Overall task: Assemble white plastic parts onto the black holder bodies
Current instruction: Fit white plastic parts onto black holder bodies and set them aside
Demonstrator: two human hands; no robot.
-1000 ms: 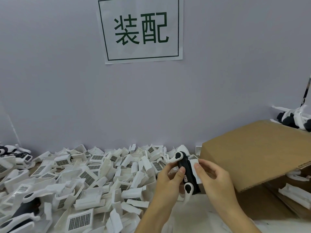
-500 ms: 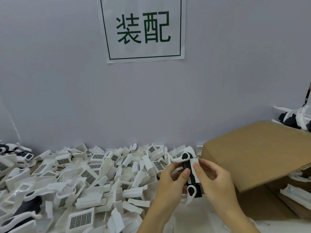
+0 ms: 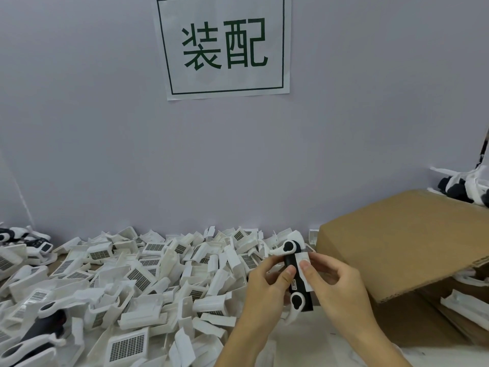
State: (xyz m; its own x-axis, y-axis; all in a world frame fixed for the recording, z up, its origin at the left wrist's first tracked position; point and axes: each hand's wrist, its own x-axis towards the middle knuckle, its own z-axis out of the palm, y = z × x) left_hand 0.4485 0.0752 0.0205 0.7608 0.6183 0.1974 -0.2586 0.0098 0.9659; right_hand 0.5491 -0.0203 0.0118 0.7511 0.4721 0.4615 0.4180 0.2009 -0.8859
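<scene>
Both hands hold one black holder body (image 3: 289,260) upright over the table, right of centre. It carries white rounded arms at its top and bottom ends. My left hand (image 3: 267,286) grips its left side, thumb on the black front. My right hand (image 3: 336,284) grips the right side, its thumb pressing a white plastic part (image 3: 303,270) against the body. A big pile of loose white plastic parts (image 3: 132,282), several with dark grilles, covers the table to the left.
An open cardboard box (image 3: 407,239) stands at the right with white parts inside. Assembled black-and-white holders lie at the far right (image 3: 460,190), the far left (image 3: 16,237) and the lower left (image 3: 39,332). A paper sign (image 3: 225,43) hangs on the grey wall.
The held holder body has shifted slightly right and turned more upright. My right thumb has slid onto the white part against the body's side.
</scene>
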